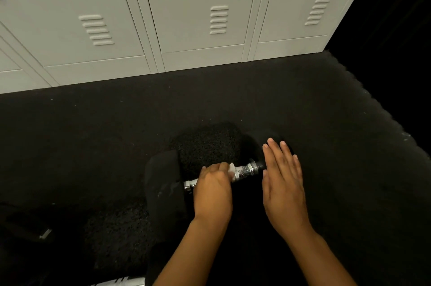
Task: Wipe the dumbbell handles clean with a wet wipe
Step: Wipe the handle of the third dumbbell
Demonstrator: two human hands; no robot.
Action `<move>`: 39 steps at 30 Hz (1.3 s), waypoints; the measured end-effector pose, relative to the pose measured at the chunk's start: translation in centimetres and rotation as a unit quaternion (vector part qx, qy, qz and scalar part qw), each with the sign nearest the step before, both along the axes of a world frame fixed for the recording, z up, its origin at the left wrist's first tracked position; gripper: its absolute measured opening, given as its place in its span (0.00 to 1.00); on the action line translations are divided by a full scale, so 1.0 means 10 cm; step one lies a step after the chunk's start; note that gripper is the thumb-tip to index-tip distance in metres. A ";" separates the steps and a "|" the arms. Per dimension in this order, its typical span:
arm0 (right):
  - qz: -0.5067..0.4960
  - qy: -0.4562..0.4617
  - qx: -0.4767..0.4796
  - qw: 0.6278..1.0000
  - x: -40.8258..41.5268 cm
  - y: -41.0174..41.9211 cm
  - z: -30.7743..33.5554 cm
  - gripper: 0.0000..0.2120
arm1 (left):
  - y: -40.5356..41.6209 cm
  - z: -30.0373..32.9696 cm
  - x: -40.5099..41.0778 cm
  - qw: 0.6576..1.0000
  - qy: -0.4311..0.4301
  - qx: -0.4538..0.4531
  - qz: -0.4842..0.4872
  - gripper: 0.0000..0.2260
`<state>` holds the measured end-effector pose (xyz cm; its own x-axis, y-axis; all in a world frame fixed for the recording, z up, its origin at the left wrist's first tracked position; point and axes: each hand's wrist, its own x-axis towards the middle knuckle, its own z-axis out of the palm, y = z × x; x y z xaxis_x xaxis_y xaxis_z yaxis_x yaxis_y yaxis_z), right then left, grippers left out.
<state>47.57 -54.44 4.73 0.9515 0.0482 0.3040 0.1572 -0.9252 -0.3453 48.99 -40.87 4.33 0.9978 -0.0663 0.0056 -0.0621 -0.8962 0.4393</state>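
Pale grey metal lockers [203,13], flat-fronted with pressed louvre slots and chrome latches, run across the far side well beyond the fingertips. From their base toward the person spreads a black floor [303,104] of coarse, speckled rubber, matte and grainy; its right edge looks ragged against unlit black. Ahead of the fingers and to either side the floor lies open.

A dumbbell [247,170] lies on this floor directly under the hands, angled so its right end sits farther away. Its heads are dull black and blocky: one [163,183] just left of the left knuckles, the other [255,141] partly under the right fingertips. The handle between them is bright chrome with a rough knurled band.

The right hand [283,186] is flat, fingers straight and close together, held over the handle's right end and the far head; whether it touches them cannot be told. The left hand [213,192] is curled around the handle's left part, fingers closed on a small white wet wipe [232,169] that pokes out beside the thumb, pressed against the chrome.
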 end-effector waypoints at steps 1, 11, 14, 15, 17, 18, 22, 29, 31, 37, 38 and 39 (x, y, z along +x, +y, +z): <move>-0.001 0.002 -0.003 1.000 0.01 0.00 0.00 0.24 | 0.01 0.04 0.07 1.000 0.016 -0.009 -0.005 0.08; 0.002 -0.004 0.002 1.000 -0.01 0.00 -0.01 0.24 | 0.03 -0.31 -0.18 0.986 -0.145 -0.022 -0.076 0.16; 0.002 -0.010 0.002 1.000 0.00 0.00 0.00 0.23 | -0.05 -0.31 -0.42 0.976 -0.163 -0.134 -0.048 0.15; 0.002 -0.010 0.001 1.000 0.01 0.00 0.00 0.23 | -0.10 -0.24 -0.49 0.967 -0.162 -0.195 0.005 0.13; 0.001 -0.009 0.002 1.000 0.02 0.00 0.00 0.23 | -0.22 -0.07 -0.61 0.920 -0.102 -0.334 0.176 0.09; -0.001 -0.008 0.002 1.000 0.03 0.01 0.00 0.23 | -0.29 -0.02 -0.65 0.871 -0.039 -0.401 0.281 0.08; 0.000 -0.012 0.005 1.000 0.02 0.01 0.01 0.23 | -0.40 0.06 -0.40 0.459 0.152 -0.686 0.544 0.10; 0.004 -0.007 0.002 1.000 0.00 0.01 0.01 0.23 | -0.33 0.12 0.01 0.257 0.161 -0.773 0.558 0.14; 0.001 -0.007 0.005 1.000 0.02 0.02 0.02 0.23 | -0.29 -0.04 0.08 0.195 0.149 -0.819 0.518 0.14; 0.003 -0.009 0.008 1.000 0.01 0.01 0.01 0.23 | -0.29 -0.19 -0.05 0.161 0.104 -0.866 0.462 0.11; 0.003 -0.009 0.008 1.000 0.00 0.00 0.00 0.24 | -0.32 -0.17 -0.11 0.170 0.101 -0.855 0.479 0.11; 0.002 -0.009 0.007 1.000 -0.02 0.00 0.00 0.24 | -0.34 -0.17 -0.15 0.179 0.101 -0.845 0.493 0.11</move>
<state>47.40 -54.43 4.71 0.9456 0.0478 0.3219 0.1677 -0.9193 -0.3560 47.45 -44.26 2.67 0.5102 0.0694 -0.8572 -0.0710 0.9967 0.0384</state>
